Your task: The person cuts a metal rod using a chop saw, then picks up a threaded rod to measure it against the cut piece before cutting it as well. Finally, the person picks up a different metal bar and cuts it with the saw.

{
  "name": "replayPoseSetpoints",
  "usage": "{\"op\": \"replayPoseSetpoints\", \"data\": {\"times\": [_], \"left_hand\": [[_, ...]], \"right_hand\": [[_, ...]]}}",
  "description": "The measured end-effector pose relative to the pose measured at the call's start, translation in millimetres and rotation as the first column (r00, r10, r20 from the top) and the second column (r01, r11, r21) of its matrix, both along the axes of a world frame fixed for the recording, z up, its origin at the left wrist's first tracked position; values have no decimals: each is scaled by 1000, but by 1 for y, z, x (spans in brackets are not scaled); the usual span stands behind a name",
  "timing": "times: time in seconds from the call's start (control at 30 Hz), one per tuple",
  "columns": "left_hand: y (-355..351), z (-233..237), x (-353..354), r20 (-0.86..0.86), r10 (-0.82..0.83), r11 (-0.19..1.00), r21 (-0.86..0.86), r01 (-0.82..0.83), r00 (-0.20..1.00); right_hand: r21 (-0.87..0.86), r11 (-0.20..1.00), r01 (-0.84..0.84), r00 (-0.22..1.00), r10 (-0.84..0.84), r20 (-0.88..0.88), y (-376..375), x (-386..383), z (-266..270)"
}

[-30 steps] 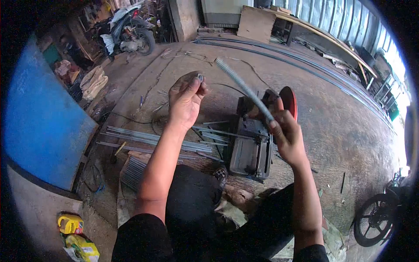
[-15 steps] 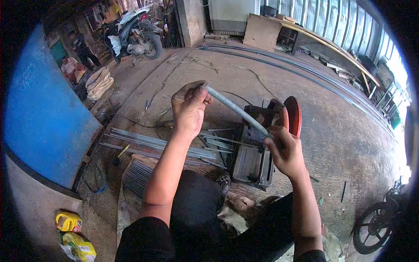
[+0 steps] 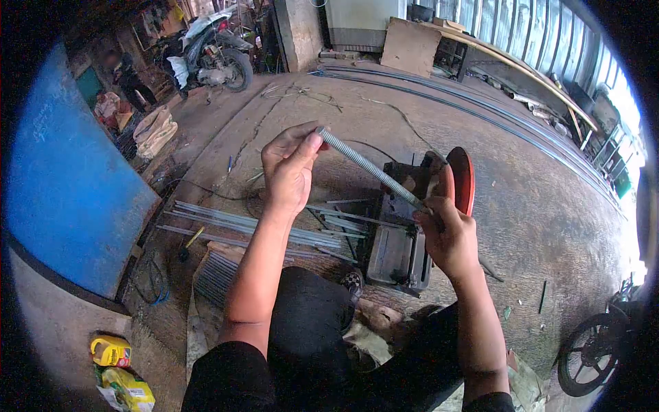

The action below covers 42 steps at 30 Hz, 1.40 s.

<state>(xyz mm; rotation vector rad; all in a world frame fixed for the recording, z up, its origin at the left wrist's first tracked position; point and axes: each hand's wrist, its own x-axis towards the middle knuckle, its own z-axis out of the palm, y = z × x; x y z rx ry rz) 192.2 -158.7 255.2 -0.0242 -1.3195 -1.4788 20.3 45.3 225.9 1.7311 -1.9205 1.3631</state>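
Observation:
A grey threaded rod (image 3: 374,170) slants down from left to right in front of me, held at both ends. My left hand (image 3: 292,165) pinches its upper end, thumb along the rod's side. The lower end is in the closed fingers of my right hand (image 3: 449,237), which partly hide it. Just beyond my right hand stands a cut-off saw (image 3: 397,257) with an orange-red round guard (image 3: 461,182). Below my left hand, several thin metal rods (image 3: 268,230) lie on the floor.
More rods (image 3: 216,278) lie bundled on a sack at lower left. A blue panel (image 3: 75,172) stands at left, with a yellow bottle (image 3: 110,351) below. Long bars (image 3: 446,93) stretch across the back. A motorcycle (image 3: 216,62) and a person (image 3: 130,79) are far left; a wheel (image 3: 587,353) is lower right.
My left hand has shifted slightly left and its fingers have straightened somewhat, thumb still on the rod's end. My right hand stays on the lower end, its fingers slightly re-set.

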Motion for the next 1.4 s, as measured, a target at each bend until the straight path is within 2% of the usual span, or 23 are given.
{"op": "replayPoseSetpoints", "data": {"times": [0.07, 0.2, 0.27, 0.37, 0.4, 0.47, 0.5, 0.57, 0.6, 0.67, 0.8, 0.87, 0.9, 0.97, 1.0, 1.07, 1.1, 1.17, 1.3, 1.37, 1.4], "left_hand": [[1, 0, -2, -89, -25, 999, 42, 29, 996], [-1, -1, -2, -51, -5, 999, 31, 6, 999], [2, 2, -2, -41, 3, 1000, 19, -3, 999], [10, 11, -4, -99, -75, 993, 79, 83, 992], [10, 10, -4, -98, -76, 993, 79, 84, 992], [9, 6, -6, -98, -33, 990, 133, 46, 995], [13, 10, -6, -98, -33, 990, 133, 45, 995], [23, 20, -5, -188, -113, 964, 216, 154, 976], [21, 17, -4, -188, -113, 964, 216, 153, 976], [14, 8, 0, -174, -128, 985, 90, 146, 976], [22, 17, 0, -171, -221, 967, 89, 239, 960], [24, 17, -4, -266, -244, 949, 130, 286, 933], [21, 15, -4, -268, -243, 950, 129, 285, 932], [14, 9, -1, -187, -88, 980, 160, 118, 978], [21, 16, 0, -186, -87, 980, 160, 118, 979], [42, 36, 0, -287, -273, 897, 268, 351, 918], [38, 30, -1, -289, -274, 896, 269, 352, 917], [25, 12, -4, -226, -116, 970, 183, 159, 967], [35, 25, -4, -226, -139, 967, 179, 182, 964], [32, 18, -3, -292, -176, 938, 240, 251, 940], [30, 18, -2, -294, -175, 938, 240, 250, 940]], "right_hand": [[14, 1000, -5, 991, 7, -136, 1, 0, 3], [97, 995, 11, 991, 3, -136, 2, 3, 0], [-17, 996, -83, 996, 83, -32, -1, 6, 1], [39, 998, -54, 998, 53, 30, 0, 5, -6], [39, 998, -53, 998, 52, 30, 0, 5, -7], [-33, 999, -3, 996, 0, -89, -2, 7, -6], [-33, 999, -3, 996, 0, -89, -1, 7, -6], [-45, 997, -66, 998, 65, -18, 0, 8, -4], [-45, 997, -66, 998, 65, -19, 0, 8, -5], [-69, 992, -108, 994, 109, 2, 0, 8, -6], [-25, 998, -64, 998, 64, 6, 0, 8, -8], [-41, 991, -125, 991, 126, 36, 0, 8, -9], [-41, 991, -126, 991, 128, 33, -1, 9, -8], [-81, 987, -141, 988, 145, 54, -1, 13, -6], [-81, 987, -141, 988, 146, 55, -1, 13, -6], [-49, 993, -111, 992, 114, 53, -1, 12, -7], [-47, 993, -111, 992, 113, 51, -2, 11, -9], [-101, 979, -176, 984, 174, -30, -5, 10, -10], [-126, 982, -141, 990, 136, -46, -5, 12, -10], [-92, 986, -141, 987, 146, 59, -3, 12, -12], [-91, 986, -142, 987, 147, 57, -3, 12, -10]]}}
